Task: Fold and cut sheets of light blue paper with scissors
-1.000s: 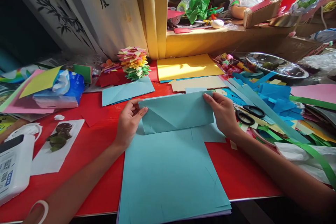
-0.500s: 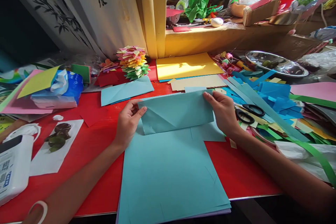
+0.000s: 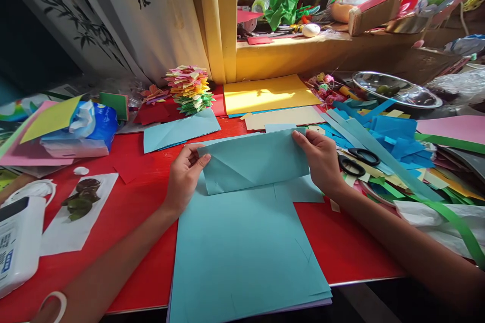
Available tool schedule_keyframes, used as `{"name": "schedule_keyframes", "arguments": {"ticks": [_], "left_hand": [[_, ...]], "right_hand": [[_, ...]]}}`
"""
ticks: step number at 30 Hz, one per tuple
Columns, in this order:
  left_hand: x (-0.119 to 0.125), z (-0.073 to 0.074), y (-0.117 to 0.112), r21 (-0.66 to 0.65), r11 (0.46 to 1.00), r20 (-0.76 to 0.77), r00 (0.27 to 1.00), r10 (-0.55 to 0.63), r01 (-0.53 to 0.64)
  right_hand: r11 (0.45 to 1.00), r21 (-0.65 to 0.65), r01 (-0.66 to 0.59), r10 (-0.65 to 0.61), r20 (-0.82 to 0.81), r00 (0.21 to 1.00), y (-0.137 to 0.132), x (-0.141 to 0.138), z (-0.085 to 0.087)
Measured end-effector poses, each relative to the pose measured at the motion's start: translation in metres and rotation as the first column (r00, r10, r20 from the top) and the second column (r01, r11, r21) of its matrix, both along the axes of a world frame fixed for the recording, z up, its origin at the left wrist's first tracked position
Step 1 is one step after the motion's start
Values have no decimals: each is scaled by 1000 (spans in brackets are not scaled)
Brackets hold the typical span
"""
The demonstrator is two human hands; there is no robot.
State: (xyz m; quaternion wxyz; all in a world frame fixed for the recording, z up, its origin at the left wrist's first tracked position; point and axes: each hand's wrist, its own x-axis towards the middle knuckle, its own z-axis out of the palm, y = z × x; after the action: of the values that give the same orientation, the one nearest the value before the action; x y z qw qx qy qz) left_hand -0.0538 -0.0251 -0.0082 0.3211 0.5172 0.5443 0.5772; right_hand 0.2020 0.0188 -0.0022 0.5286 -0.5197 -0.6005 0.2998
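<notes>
My left hand point(image 3: 185, 177) and right hand point(image 3: 323, 162) pinch a creased blue paper rectangle point(image 3: 257, 161) at nine and three o'clock. Flat blue sheets point(image 3: 246, 252) lie at six.

A single camera is riding on the person's head, sitting above the near side of the red table point(image 3: 341, 250) and facing forward and down across it. It is hovering close, so the left hand point(image 3: 184, 176) and right hand point(image 3: 322, 161) are showing mid-view over the table. Past the table's far side, it is catching the white hanging cloth point(image 3: 162, 30) and yellow ledge point(image 3: 288, 54).
</notes>
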Motion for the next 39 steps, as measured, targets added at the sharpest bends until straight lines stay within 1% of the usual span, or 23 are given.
{"name": "schedule_keyframes", "arguments": {"ticks": [5,10,13,15,17,18,20,22,23,24,27,28,29,30,32,39], "left_hand": [[1,1,-1,-8,1000,-39,999,17,-17],[2,2,-1,-5,998,-89,995,55,-55],[3,3,-4,8,999,-117,992,51,-50],[4,5,-7,18,999,-186,982,39,-36],[5,8,-11,32,999,-324,946,31,-21],[5,9,-13,34,999,-407,913,23,-10],[6,9,-16,17,999,-564,826,-12,27],[7,7,-16,-3,997,-696,716,-60,81],[7,5,-16,-4,993,-760,645,-80,119],[7,2,-15,5,987,-827,556,-85,158],[8,-4,-15,37,968,-973,231,-22,246],[9,-5,-15,40,966,-990,140,3,257],[10,-6,-16,43,965,-997,74,24,258],[10,-6,-16,44,966,-999,31,38,254],[12,-6,-18,49,968,-998,-17,55,245],[19,-5,-21,69,974,-990,-105,93,216]], "right_hand": [[1000,4,15,-15,54,998,1,1,0],[995,85,48,-58,119,991,1,0,0],[993,106,58,-75,161,984,1,1,1],[994,90,58,-76,212,974,2,3,1],[997,57,48,-62,280,958,3,5,0],[998,43,41,-52,322,945,4,6,0],[999,38,35,-48,423,905,5,7,-1],[997,63,47,-74,541,837,6,7,-3],[995,76,57,-91,597,797,7,7,-4],[994,87,64,-105,646,756,7,6,-5],[993,102,64,-119,755,645,7,3,-9],[993,107,58,-119,781,613,7,2,-10],[992,115,50,-122,803,583,7,2,-12],[991,125,41,-126,824,552,7,1,-13],[990,142,24,-136,861,490,6,1,-15],[985,174,-4,-167,951,259,1,-4,-20]]}}
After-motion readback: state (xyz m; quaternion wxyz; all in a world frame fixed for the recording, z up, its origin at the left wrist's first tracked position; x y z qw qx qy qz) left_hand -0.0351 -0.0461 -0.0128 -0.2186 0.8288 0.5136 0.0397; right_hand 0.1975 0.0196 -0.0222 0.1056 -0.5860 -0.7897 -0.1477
